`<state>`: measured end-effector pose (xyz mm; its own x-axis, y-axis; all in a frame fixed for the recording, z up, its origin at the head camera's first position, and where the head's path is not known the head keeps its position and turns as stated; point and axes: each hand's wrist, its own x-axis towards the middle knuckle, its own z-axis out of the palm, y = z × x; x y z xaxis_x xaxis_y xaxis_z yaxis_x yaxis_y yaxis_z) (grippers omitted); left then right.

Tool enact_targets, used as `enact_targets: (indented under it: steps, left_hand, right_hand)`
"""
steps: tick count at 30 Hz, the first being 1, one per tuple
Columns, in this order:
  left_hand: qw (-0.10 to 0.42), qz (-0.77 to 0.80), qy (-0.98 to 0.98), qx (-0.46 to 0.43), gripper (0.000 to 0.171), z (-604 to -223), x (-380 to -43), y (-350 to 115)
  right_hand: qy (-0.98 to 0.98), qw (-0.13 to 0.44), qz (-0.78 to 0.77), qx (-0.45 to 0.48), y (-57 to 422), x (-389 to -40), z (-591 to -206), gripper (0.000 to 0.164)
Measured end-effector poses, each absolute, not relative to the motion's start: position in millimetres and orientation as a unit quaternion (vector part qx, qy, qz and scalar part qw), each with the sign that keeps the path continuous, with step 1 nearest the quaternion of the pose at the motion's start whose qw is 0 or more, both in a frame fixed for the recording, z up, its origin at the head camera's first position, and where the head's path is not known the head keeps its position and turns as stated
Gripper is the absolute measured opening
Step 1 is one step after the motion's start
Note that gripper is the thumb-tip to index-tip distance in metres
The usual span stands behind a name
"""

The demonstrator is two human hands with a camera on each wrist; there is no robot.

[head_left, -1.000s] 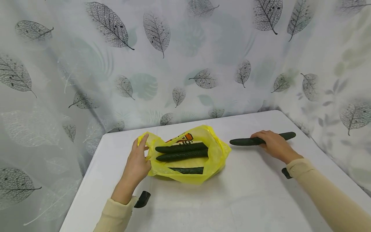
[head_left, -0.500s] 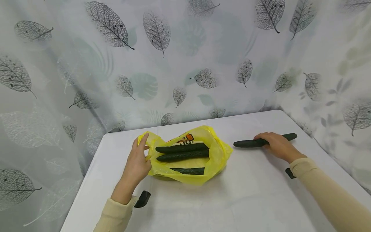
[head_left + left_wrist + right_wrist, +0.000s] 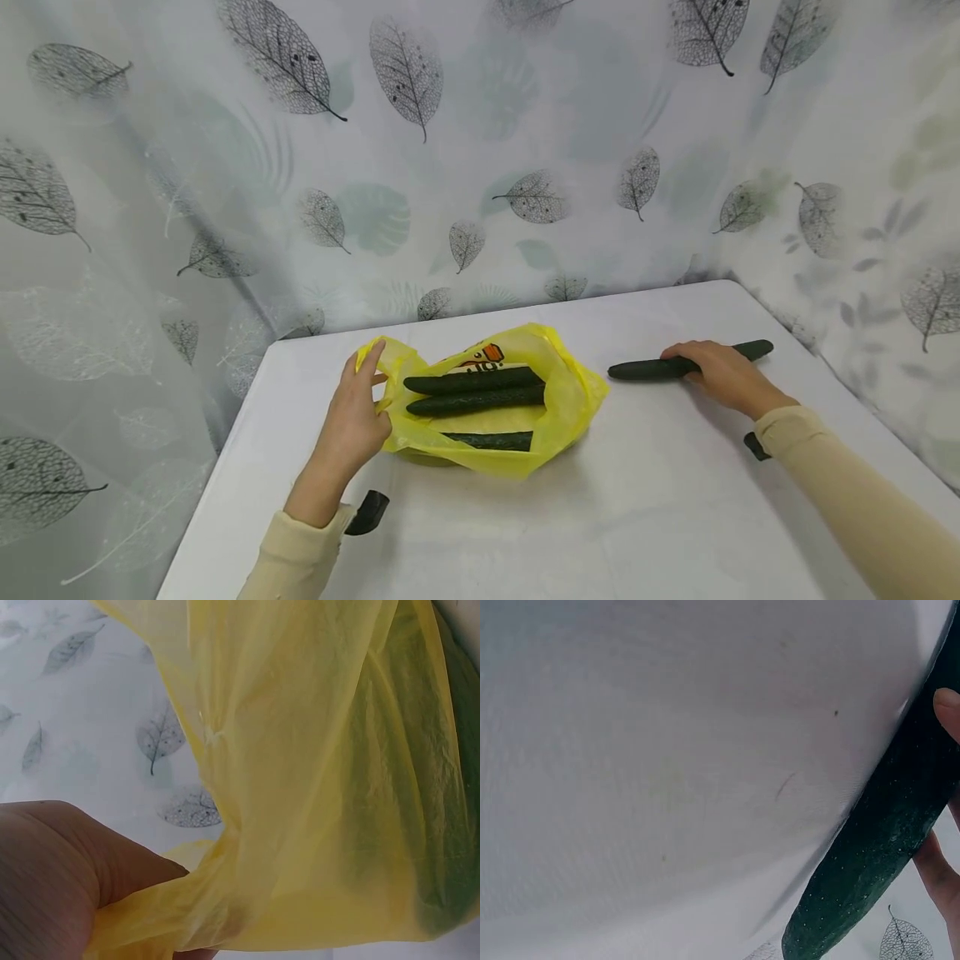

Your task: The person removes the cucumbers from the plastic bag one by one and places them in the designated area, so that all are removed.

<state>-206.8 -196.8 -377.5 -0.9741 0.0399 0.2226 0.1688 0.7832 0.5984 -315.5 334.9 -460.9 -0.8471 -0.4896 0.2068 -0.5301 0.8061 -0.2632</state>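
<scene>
A yellow plastic bag (image 3: 566,400) lies on its side with its mouth facing me, holding cucumbers (image 3: 472,403), two together at the back and one nearer the front rim. My left hand (image 3: 356,421) pinches the left edge of the bag's mouth; in the left wrist view the thin plastic (image 3: 285,825) bunches between thumb and fingers. Over on the right, my right hand (image 3: 712,375) grips another cucumber (image 3: 645,370) around its middle, both ends sticking out. The right wrist view shows this cucumber (image 3: 870,847) close over the white surface, thumb on one side and fingers on the other.
A white table (image 3: 600,525) carries everything, with its back edge close to a leaf-printed curtain (image 3: 450,150). The curtain also runs along the left and right sides. Dark wrist devices (image 3: 367,512) show beneath both cuffs.
My right hand and its cucumber have shifted slightly to the right, away from the bag. The left hand keeps its hold on the bag's edge, and the head view has tilted a little.
</scene>
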Motion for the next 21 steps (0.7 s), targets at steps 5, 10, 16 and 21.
enact_targets:
  steps: [5, 10, 16, 21]
  left_hand:
    - [0.1, -0.327, -0.938, -0.055, 0.099, -376.2, -206.7, -196.3]
    - [0.1, -0.332, -0.936, -0.056, 0.098, -376.2, -206.4, -195.7]
    - [0.102, -0.334, -0.935, -0.056, 0.098, -376.6, -206.2, -194.9]
    - [0.101, -0.334, -0.935, -0.056, 0.097, -377.4, -205.9, -195.0]
  right_hand:
    - [-0.948, 0.062, 0.164, 0.267, 335.4, -315.7, -457.8, 0.046]
    - [-0.948, 0.06, 0.165, 0.266, 335.8, -315.8, -458.2, 0.048]
    - [-0.951, 0.046, 0.162, 0.26, 334.1, -316.2, -459.2, 0.046]
    - [-0.955, 0.033, 0.16, 0.247, 333.1, -315.5, -459.8, 0.047]
